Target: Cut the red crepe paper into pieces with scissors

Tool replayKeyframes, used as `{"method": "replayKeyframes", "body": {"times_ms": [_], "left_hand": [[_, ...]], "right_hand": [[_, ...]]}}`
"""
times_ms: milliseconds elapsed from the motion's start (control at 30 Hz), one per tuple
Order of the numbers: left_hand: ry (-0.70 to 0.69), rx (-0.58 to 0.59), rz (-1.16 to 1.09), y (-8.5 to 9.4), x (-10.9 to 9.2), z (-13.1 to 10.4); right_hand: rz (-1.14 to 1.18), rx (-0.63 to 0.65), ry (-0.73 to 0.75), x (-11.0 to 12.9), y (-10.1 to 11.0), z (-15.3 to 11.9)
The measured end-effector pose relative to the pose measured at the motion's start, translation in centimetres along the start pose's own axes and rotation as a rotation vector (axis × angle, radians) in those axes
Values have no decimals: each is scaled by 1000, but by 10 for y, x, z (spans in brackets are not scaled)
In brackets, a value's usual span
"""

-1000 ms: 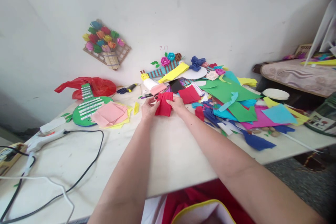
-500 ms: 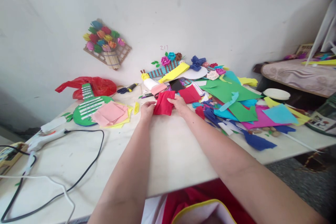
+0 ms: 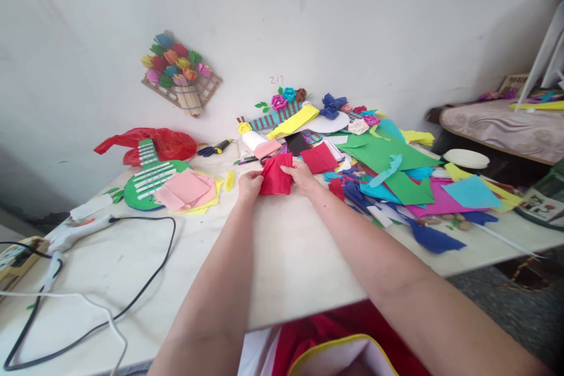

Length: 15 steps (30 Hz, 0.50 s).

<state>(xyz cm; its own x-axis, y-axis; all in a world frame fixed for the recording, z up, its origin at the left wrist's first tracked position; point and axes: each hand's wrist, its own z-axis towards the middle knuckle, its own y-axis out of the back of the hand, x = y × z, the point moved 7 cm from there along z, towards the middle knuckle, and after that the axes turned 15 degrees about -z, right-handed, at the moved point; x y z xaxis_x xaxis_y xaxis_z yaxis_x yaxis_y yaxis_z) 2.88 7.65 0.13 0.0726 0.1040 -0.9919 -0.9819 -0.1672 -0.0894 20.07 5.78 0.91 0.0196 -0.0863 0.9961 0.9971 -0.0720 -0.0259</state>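
left hand pinched the left side of the red paper; right hand gripped its right side. paper sat over the tabletop, back from the front edge. pink sheets lay leftward, glue gun near the left edge, light blue sheet toward the right edge.

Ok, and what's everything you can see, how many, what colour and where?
held sheet: one, red, centre
loose papers: many, mixed colours, right
square papers: several, pink over yellow, left
guitar craft: one, green and white, left
plastic bag: one, red, behind guitar craft
glue gun: one, white, left
cables: at least two, black and white, lower left
power strip: one, cream, left edge
bouquet: one, multicoloured, on the wall
paper flowers: several, mixed colours, back
jar: one, green, right edge
table: one, pale, beneath
left hand: one, bare, fingers on held sheet's left edge
right hand: one, bare, fingers on its right edge
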Motion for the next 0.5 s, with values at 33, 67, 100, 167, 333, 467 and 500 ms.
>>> {"method": "replayKeyframes", "body": {"times_ms": [33, 67, 100, 167, 333, 467, 500], "left_hand": [[21, -17, -58, 2, 3, 2], [35, -22, -131, 3, 4, 3], [46, -20, -209, 3, 6, 3], [64, 1, -357, 1, 6, 3], [132, 115, -502, -9, 2, -6], [153, 147, -464, -11, 6, -5], [149, 145, -465, -11, 7, -4]], "right_hand": [[-8, -2, -9, -1, 0, 0], [-14, -1, -14, -1, 1, 0], [-16, 2, -18, -1, 1, -1], [-13, 10, -17, -1, 0, -1], [-24, 33, -24, -4, -1, 1], [-13, 43, -9, -5, 0, 2], [-12, 41, -5, -5, 0, 2]]}}
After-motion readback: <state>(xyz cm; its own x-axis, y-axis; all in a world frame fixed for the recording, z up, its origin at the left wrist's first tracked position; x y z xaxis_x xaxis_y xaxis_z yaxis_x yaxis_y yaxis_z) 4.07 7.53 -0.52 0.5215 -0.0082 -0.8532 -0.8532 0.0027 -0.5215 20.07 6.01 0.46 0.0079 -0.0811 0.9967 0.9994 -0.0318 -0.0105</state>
